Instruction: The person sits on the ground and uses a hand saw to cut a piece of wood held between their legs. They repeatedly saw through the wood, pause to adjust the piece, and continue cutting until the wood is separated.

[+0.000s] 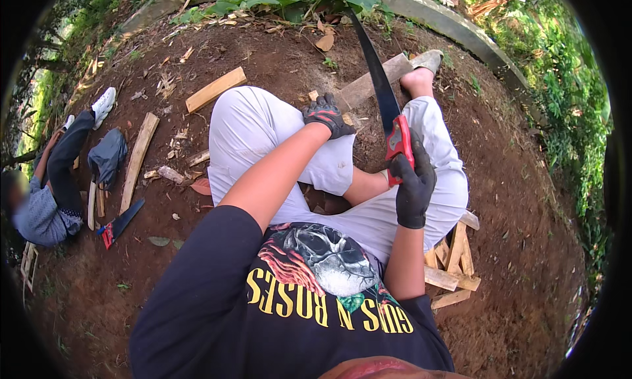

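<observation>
Head cam: right hand (pixel 416 189) is wrapped round a red-handled handsaw (pixel 386 95) that points far and a bit left. Wooden board (pixel 359 92) sits just far of the left hand (pixel 327 117), long axis running near-left to far-right, so the handsaw cuts across it visually. Left hand's nearer, by its near end; can't tell if it's gripping. Hands are apart, fwiw.

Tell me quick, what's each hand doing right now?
Left hand: at the near end of the board; can't tell if it's gripping.
Right hand: closed, holding the saw by its red handle.
</observation>
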Motion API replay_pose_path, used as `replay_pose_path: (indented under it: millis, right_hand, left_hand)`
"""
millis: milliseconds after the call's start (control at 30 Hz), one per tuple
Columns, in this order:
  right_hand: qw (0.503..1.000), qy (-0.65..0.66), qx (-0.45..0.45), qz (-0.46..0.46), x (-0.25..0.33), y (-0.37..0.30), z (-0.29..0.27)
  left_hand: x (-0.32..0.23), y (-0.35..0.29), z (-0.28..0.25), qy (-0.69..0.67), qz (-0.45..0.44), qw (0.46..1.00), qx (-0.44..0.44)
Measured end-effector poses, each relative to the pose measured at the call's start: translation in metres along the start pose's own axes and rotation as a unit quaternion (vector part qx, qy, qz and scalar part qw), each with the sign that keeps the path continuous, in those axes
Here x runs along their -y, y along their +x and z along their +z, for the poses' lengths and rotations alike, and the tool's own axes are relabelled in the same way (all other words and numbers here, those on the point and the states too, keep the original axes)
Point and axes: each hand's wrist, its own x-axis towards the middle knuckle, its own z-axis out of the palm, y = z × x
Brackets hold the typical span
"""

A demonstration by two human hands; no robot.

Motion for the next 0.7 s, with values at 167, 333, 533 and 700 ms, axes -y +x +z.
replay_pose_path:
  millis: [167,333,533,700]
  right_hand:
    - [0.995,-0.073,0.055,0.032,-0.041,0.018,0.023]
    - [0.984,-0.159,0.062,-0.042,-0.085,0.023,0.02]
    - [0.999,0.01,0.022,-0.036,-0.062,0.022,0.007]
    - [0.996,0.079,-0.015,-0.023,-0.025,0.022,0.003]
  left_hand:
    - [-0.006,0.005,-0.001,-0.004,0.004,0.999,0.044]
    - [0.017,0.03,0.02,-0.037,0.032,0.999,0.014]
    - [0.02,0.036,0.0,-0.08,0.018,0.997,-0.001]
    - [0.011,0.019,-0.004,-0.034,-0.022,0.998,-0.051]
